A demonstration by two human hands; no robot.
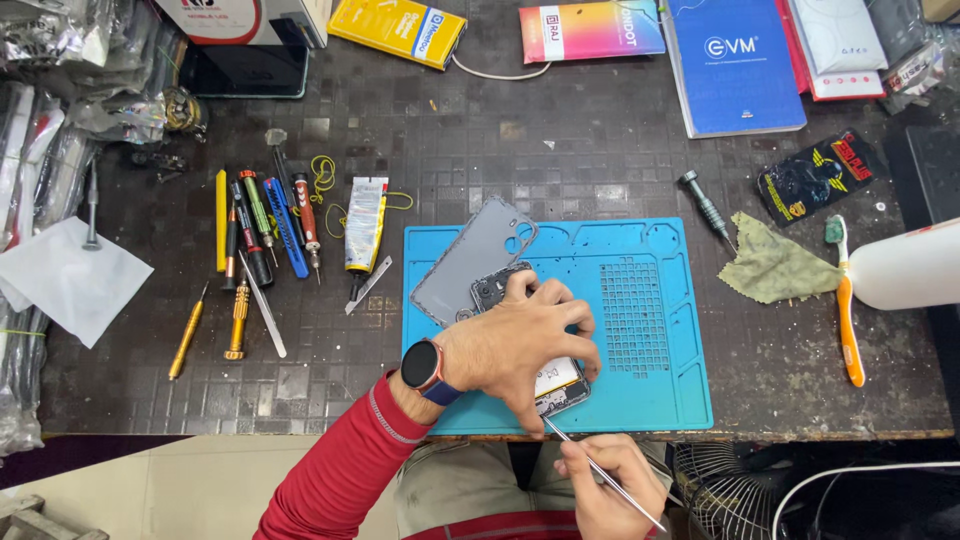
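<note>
An opened phone (560,385) lies on a blue repair mat (650,400), its inner parts showing. My left hand (525,345), with a watch on the wrist and a red sleeve, presses down on the phone and covers most of it. My right hand (610,480) holds a thin metal pry tool (590,462) whose tip touches the phone's near edge. The phone's grey back cover (470,260) lies loose on the mat's left part, just beyond my left hand.
Several screwdrivers and tweezers (262,235) and a glue tube (365,225) lie left of the mat. A screwdriver (706,208), green cloth (775,268), orange toothbrush (848,320) and white bottle (905,265) sit right. Boxes and packets line the far edge.
</note>
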